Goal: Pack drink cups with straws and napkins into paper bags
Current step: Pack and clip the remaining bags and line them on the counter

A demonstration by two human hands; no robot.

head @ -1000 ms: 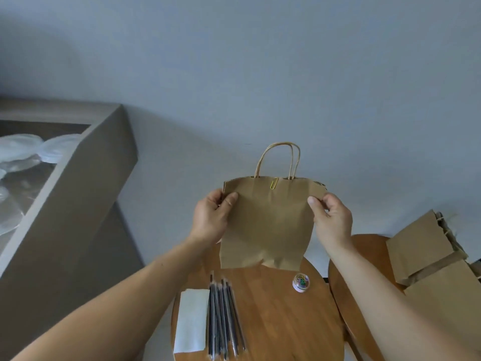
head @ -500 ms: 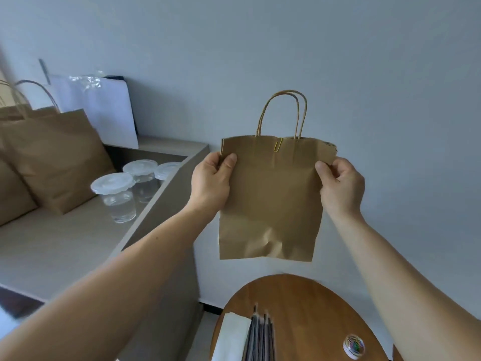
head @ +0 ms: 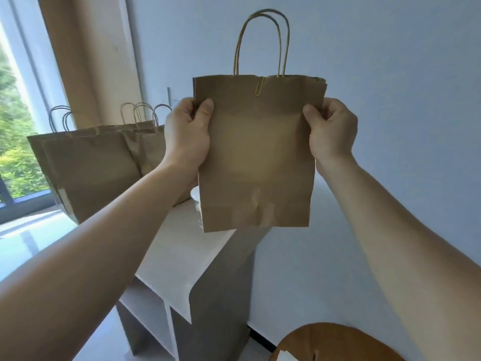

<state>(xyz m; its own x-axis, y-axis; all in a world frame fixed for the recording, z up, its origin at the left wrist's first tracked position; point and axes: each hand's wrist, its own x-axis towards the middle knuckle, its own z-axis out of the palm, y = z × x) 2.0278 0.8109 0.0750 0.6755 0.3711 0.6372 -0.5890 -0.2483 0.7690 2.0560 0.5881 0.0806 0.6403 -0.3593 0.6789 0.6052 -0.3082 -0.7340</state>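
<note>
the left hand (head: 188,131) and right hand (head: 331,130) pinch the side edges of a plain, unprinted paper bag (head: 256,157) held upright at frame centre, a gold paper clip (head: 259,86) on its rim; more bags (head: 88,162) stand middle left.

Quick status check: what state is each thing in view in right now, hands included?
paper bag: held up in the air, upright, top edge clipped shut, contents hidden
paper clip: fastened over the bag's top edge
left hand: grips the bag's left edge, thumb in front
right hand: grips the bag's right edge, thumb in front
bags on the shelf: standing upright, handles up, contents hidden
</note>
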